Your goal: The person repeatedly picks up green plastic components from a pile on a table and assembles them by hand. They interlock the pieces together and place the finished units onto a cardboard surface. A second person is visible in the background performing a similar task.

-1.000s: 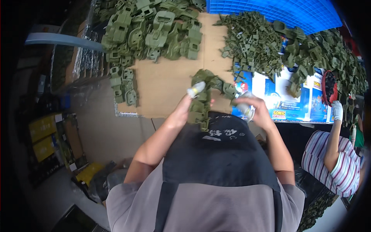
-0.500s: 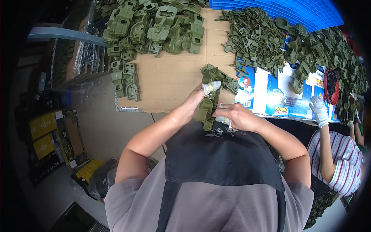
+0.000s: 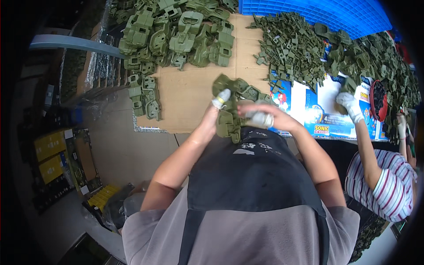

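Note:
My left hand [image 3: 217,106], with white covers on its fingertips, grips an olive-green moulded plastic part [image 3: 227,121] in front of my apron. This part looks like a toy vehicle shell. Beside it my right hand [image 3: 269,115] reaches across with stretched fingers, smeared by motion; whether it pinches anything cannot be made out. Just beyond my hands another green part [image 3: 249,92] lies on the cardboard [image 3: 190,92], partly overlapped by the held one. Large green shells [image 3: 185,37] are heaped at the far left, and a pile of small green pieces [image 3: 291,48] lies at the far right.
A blue plastic crate [image 3: 318,15] stands along the back. To the right, a co-worker's gloved hand [image 3: 350,106] holds a green part near a red bowl [image 3: 380,99] of dark bits. A grey metal bar [image 3: 75,43] juts in at the left.
The held part and my left hand have shifted slightly left. My right hand has lifted off the part's lower end and moved up and across it. The co-worker's hand has moved onto a green part.

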`<state>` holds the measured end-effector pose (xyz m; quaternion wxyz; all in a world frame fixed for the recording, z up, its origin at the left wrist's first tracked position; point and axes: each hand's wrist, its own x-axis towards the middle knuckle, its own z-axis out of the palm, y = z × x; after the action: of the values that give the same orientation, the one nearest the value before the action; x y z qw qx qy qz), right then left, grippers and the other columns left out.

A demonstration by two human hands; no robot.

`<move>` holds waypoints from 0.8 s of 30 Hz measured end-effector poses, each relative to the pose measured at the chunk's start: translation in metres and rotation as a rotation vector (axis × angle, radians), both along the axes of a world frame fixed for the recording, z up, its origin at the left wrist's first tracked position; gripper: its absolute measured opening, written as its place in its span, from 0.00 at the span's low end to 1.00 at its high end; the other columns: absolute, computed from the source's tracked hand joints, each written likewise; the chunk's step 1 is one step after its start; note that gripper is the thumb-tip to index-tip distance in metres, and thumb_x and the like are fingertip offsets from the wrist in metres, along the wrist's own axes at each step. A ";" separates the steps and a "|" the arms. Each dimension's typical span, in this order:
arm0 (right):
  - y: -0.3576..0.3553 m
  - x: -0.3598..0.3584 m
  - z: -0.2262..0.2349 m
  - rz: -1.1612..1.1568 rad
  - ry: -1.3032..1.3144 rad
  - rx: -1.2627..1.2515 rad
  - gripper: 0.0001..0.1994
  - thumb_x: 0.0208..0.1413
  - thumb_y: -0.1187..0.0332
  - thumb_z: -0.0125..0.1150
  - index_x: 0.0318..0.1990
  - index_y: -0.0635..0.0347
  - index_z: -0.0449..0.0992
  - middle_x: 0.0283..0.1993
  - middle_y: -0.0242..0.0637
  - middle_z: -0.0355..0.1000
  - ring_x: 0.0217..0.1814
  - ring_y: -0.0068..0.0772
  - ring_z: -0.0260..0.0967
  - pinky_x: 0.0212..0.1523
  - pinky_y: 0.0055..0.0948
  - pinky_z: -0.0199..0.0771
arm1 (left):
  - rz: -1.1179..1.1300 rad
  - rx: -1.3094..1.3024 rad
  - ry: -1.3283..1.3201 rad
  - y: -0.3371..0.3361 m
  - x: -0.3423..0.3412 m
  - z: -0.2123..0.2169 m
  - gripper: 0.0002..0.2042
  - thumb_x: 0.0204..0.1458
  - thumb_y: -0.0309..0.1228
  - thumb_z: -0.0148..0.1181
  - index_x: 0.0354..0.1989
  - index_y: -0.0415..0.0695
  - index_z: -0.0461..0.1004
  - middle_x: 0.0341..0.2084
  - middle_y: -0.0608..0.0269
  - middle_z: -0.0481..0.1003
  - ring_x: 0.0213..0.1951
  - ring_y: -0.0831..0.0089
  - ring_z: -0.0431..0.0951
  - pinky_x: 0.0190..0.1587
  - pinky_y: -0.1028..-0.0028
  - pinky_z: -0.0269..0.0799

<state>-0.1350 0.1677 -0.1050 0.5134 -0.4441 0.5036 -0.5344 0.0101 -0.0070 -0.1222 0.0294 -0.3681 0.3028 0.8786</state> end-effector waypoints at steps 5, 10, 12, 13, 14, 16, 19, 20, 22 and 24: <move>0.025 -0.006 -0.081 -0.244 1.288 0.260 0.36 0.42 0.74 0.59 0.62 0.51 0.55 0.46 0.53 0.62 0.50 0.53 0.59 0.55 0.39 0.58 | 0.139 -0.267 0.077 -0.032 0.011 -0.004 0.20 0.55 0.44 0.50 0.51 0.46 0.62 0.42 0.59 0.71 0.44 0.64 0.74 0.42 0.62 0.75; 0.008 0.017 -0.022 -0.541 -0.025 0.172 0.34 0.51 0.70 0.59 0.65 0.53 0.49 0.63 0.48 0.54 0.62 0.36 0.56 0.56 0.32 0.59 | 0.213 -0.392 0.168 -0.036 0.018 0.001 0.29 0.47 0.28 0.61 0.57 0.47 0.53 0.46 0.61 0.66 0.43 0.68 0.73 0.46 0.67 0.72; -0.002 0.031 -0.011 -0.434 0.120 0.103 0.35 0.52 0.68 0.59 0.65 0.53 0.48 0.63 0.50 0.54 0.63 0.40 0.55 0.58 0.33 0.58 | 0.157 -0.397 0.134 -0.027 0.013 0.000 0.32 0.45 0.26 0.62 0.58 0.47 0.52 0.47 0.61 0.65 0.44 0.69 0.72 0.46 0.68 0.72; -0.004 0.037 -0.006 -0.391 0.196 0.078 0.35 0.52 0.67 0.58 0.65 0.53 0.48 0.63 0.52 0.55 0.64 0.43 0.54 0.58 0.33 0.57 | 0.187 -0.483 0.165 -0.014 0.002 0.004 0.34 0.44 0.25 0.63 0.58 0.48 0.50 0.47 0.61 0.65 0.44 0.70 0.72 0.46 0.70 0.71; -0.008 0.044 0.003 -0.352 0.234 0.108 0.34 0.52 0.65 0.58 0.65 0.53 0.47 0.62 0.53 0.55 0.65 0.46 0.53 0.59 0.34 0.56 | 0.232 -0.426 0.223 -0.003 -0.005 0.006 0.33 0.44 0.23 0.63 0.57 0.48 0.50 0.47 0.60 0.65 0.44 0.70 0.71 0.45 0.70 0.72; -0.011 0.052 0.011 -0.320 0.314 0.130 0.34 0.54 0.62 0.55 0.66 0.52 0.46 0.59 0.56 0.58 0.64 0.53 0.51 0.60 0.38 0.54 | 0.277 -0.397 0.264 0.009 -0.015 0.018 0.33 0.43 0.21 0.63 0.56 0.47 0.51 0.47 0.60 0.65 0.44 0.70 0.71 0.44 0.71 0.73; -0.007 0.048 0.033 -0.229 0.593 0.193 0.34 0.54 0.68 0.55 0.66 0.57 0.44 0.64 0.53 0.50 0.66 0.39 0.51 0.61 0.36 0.54 | 0.269 -0.480 0.239 0.015 -0.021 0.027 0.32 0.42 0.19 0.63 0.54 0.46 0.51 0.46 0.58 0.66 0.43 0.70 0.72 0.42 0.72 0.73; -0.008 0.045 0.036 -0.171 0.625 0.243 0.34 0.55 0.67 0.53 0.66 0.57 0.43 0.66 0.48 0.49 0.67 0.38 0.49 0.63 0.35 0.51 | 0.248 -0.520 0.246 0.014 -0.021 0.027 0.32 0.42 0.18 0.62 0.54 0.46 0.51 0.46 0.58 0.66 0.43 0.69 0.72 0.42 0.72 0.74; -0.002 0.039 0.025 -0.275 0.251 0.076 0.34 0.56 0.65 0.53 0.66 0.55 0.43 0.65 0.45 0.52 0.64 0.38 0.53 0.60 0.32 0.55 | 0.272 -0.571 0.257 0.016 -0.022 0.038 0.27 0.44 0.17 0.60 0.52 0.42 0.56 0.42 0.59 0.69 0.40 0.71 0.73 0.40 0.74 0.73; 0.004 0.039 0.025 -0.454 -0.172 -0.014 0.33 0.56 0.65 0.53 0.67 0.52 0.43 0.67 0.37 0.48 0.63 0.31 0.53 0.59 0.27 0.58 | 0.284 -0.524 0.240 0.010 -0.020 0.041 0.22 0.44 0.17 0.59 0.49 0.40 0.61 0.39 0.61 0.71 0.38 0.73 0.74 0.39 0.75 0.73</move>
<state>-0.0958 0.1717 -0.0801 0.4179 -0.2758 0.5412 -0.6756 -0.0099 0.0033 -0.0811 -0.2251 -0.2956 0.4659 0.8031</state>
